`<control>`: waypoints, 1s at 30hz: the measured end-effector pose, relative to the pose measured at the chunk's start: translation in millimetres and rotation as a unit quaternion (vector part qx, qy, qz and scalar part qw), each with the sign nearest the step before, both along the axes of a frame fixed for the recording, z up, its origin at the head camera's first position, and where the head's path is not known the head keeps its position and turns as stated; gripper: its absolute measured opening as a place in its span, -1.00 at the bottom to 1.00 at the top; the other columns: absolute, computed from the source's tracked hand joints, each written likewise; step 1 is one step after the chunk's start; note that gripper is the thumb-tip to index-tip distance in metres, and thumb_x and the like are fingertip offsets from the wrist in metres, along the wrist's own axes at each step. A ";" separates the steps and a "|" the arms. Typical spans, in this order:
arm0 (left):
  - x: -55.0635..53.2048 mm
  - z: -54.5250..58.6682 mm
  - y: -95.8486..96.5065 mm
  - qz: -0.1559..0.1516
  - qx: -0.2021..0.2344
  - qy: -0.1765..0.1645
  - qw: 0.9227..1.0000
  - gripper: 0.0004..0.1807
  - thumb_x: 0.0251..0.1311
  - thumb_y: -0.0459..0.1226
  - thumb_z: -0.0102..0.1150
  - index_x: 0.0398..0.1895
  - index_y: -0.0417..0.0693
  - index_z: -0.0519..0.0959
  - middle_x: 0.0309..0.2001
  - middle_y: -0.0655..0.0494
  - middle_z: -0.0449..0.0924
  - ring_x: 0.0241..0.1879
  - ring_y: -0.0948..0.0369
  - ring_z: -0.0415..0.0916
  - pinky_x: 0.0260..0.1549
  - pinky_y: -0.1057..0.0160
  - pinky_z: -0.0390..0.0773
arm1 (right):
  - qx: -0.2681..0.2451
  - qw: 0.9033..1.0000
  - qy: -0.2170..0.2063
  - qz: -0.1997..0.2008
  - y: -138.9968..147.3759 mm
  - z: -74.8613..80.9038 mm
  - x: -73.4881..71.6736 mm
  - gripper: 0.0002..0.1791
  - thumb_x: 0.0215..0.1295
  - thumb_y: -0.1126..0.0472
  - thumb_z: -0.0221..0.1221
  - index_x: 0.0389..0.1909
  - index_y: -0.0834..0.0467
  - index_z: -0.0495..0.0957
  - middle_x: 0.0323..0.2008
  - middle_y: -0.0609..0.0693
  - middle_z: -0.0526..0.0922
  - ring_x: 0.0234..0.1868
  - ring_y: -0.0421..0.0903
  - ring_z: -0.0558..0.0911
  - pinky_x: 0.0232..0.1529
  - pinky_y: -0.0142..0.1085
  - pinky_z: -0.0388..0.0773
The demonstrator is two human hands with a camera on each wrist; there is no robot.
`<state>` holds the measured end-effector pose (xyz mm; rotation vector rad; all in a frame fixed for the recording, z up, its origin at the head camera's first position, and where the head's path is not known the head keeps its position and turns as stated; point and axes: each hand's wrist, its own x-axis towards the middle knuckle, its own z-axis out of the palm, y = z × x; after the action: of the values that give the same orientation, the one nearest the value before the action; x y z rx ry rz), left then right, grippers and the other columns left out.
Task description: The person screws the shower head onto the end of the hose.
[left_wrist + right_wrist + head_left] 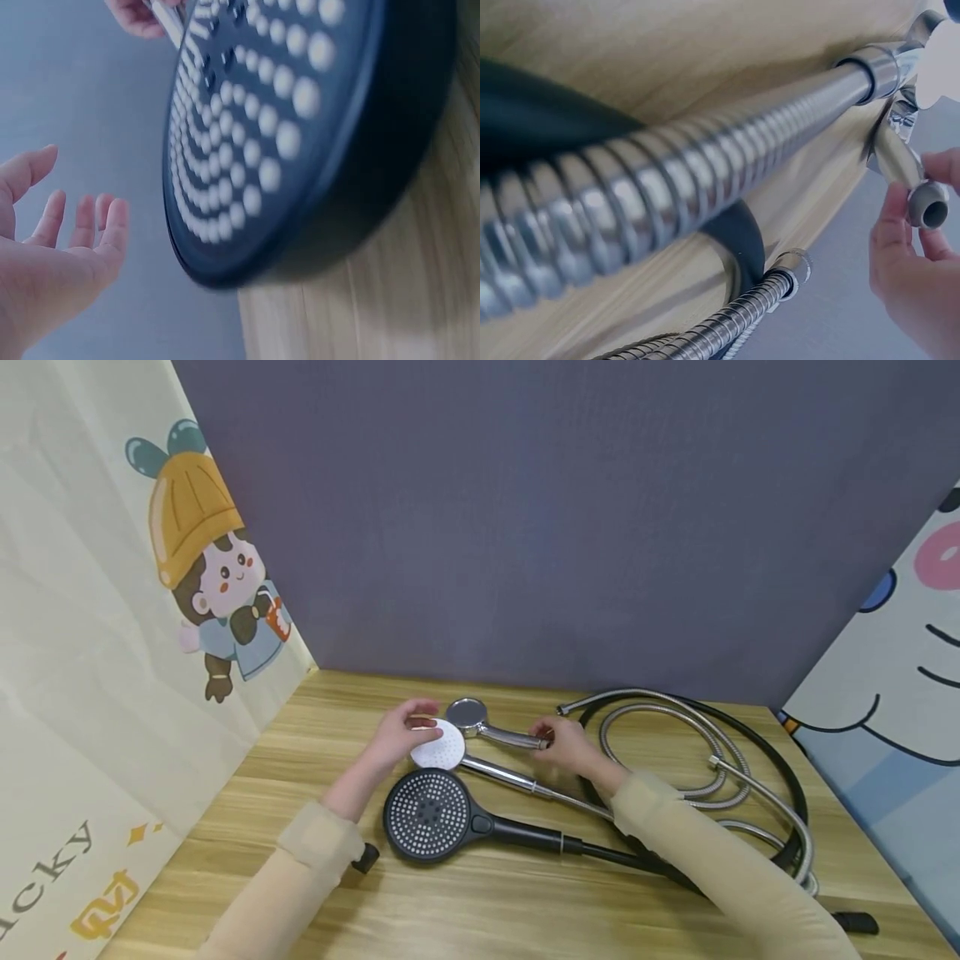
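My right hand [572, 745] pinches the handle end of a small chrome shower head [510, 737]. In the right wrist view its fingers circle the hollow threaded end [930, 206]. My left hand [397, 735] hovers by a shower head with a white face [438, 750], fingers loosely bent and holding nothing; its fingertips overlap that face in the head view. Nearer to me lies a big black shower head [426, 817] with pale nozzles, which fills much of the left wrist view.
Coiled metal hoses [738, 768] and a black hose [801, 793] lie on the right of the wooden table [480, 910]. One loose metal hose end [564, 709] is near my right hand. A black hose end [857, 923] sits at the right front. A purple-grey wall [525, 527] stands behind.
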<state>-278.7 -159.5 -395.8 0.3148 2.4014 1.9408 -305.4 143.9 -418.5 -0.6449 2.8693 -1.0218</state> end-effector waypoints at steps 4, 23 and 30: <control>8.5 1.7 8.8 0.000 0.012 -0.003 1.000 -0.39 0.06 -0.47 0.23 0.22 -0.36 0.31 0.11 -0.33 0.40 0.08 -0.21 0.42 -0.16 0.36 0.57 | -0.019 1.000 0.015 -0.012 0.0 1.0 4.2 -0.66 0.02 0.27 0.37 -0.14 0.21 0.58 -0.17 0.08 0.62 -0.12 0.03 0.60 -0.10 -0.13 0.61; 47.4 10.6 72.1 0.062 0.125 -0.059 0.988 -0.38 0.03 -0.42 0.30 0.21 -0.15 0.35 0.07 -0.12 0.42 -0.12 0.17 0.52 -0.08 0.29 0.56 | -0.072 0.984 0.159 -0.042 0.4 8.5 21.6 -0.73 -0.06 0.30 0.36 -0.28 0.20 0.59 -0.34 0.04 0.56 -0.35 -0.09 0.62 -0.40 -0.47 0.64; 49.0 0.5 88.2 0.062 0.128 -0.066 0.988 -0.37 -0.01 -0.41 0.30 0.21 -0.16 0.35 0.03 -0.09 0.42 -0.17 0.21 0.52 -0.08 0.26 0.58 | -0.103 0.974 0.197 -0.040 -0.9 14.0 25.9 -0.72 -0.09 0.33 0.34 -0.27 0.23 0.59 -0.32 0.02 0.57 -0.37 -0.13 0.63 -0.45 -0.45 0.65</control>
<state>-229.7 -71.3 -395.3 0.0409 2.1404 2.2497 -279.4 143.0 -404.5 -0.8385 3.1713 -1.3549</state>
